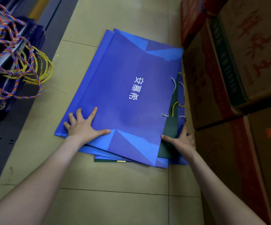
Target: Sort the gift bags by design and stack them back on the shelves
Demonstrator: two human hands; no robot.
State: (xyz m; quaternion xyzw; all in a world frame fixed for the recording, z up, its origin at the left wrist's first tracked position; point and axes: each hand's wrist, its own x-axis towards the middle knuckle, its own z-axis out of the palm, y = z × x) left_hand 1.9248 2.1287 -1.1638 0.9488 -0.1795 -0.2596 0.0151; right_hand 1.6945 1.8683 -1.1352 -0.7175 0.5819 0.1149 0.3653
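A pile of flat blue gift bags (125, 88) with white characters lies on the tiled floor. A dark green bag (172, 127) with yellow cord handles is wedged in the pile at its right side, and another green edge (108, 160) shows under the near end. My left hand (83, 124) lies flat with spread fingers on the top blue bag's near left corner. My right hand (181, 140) rests on the green bag at the pile's near right edge, thumb against the blue bag's edge; its fingers are partly hidden.
To the left stands a dark shelf (5, 127) holding dark bags with multicoloured and yellow rope handles (18, 62). Stacked cardboard boxes (229, 78) line the right side, close against the pile. Bare tiled floor (115, 192) stretches in front.
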